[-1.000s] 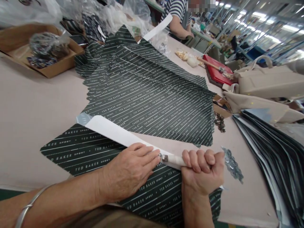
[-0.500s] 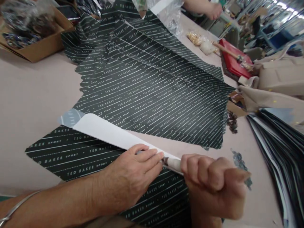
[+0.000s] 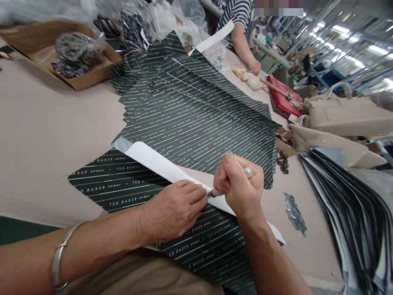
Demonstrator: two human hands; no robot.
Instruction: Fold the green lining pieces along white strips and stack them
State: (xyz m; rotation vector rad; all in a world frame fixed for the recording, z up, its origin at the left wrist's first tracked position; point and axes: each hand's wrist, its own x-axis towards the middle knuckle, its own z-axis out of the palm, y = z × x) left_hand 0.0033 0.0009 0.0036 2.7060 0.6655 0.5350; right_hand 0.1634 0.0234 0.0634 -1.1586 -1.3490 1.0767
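A dark green sheet with white striped lettering (image 3: pixel 116 186) lies in front of me, its upper edge folded over so the white underside (image 3: pixel 155 162) shows. My left hand (image 3: pixel 175 209) lies flat on the sheet beside the fold, fingers together and pressing down. My right hand (image 3: pixel 238 186) is closed in a fist round a small pale-handled tool (image 3: pixel 215 192), whose tip meets the fold right at my left fingertips. A metal bangle (image 3: pixel 59 262) sits on my left wrist.
A stack of the same printed sheets (image 3: pixel 196 119) fans out behind. Further dark sheets (image 3: pixel 346 196) lie at the right beside beige bags (image 3: pixel 344 119). A cardboard box of bagged parts (image 3: pixel 73 61) stands far left. Small metal bits (image 3: pixel 294 213) lie nearby. Another person's hand (image 3: pixel 254 65) works by a red tray (image 3: pixel 284 102).
My right hand has moved left along the fold and turned upright, bringing the tool's tip close against my left fingertips. My left hand has stayed pressed on the sheet.
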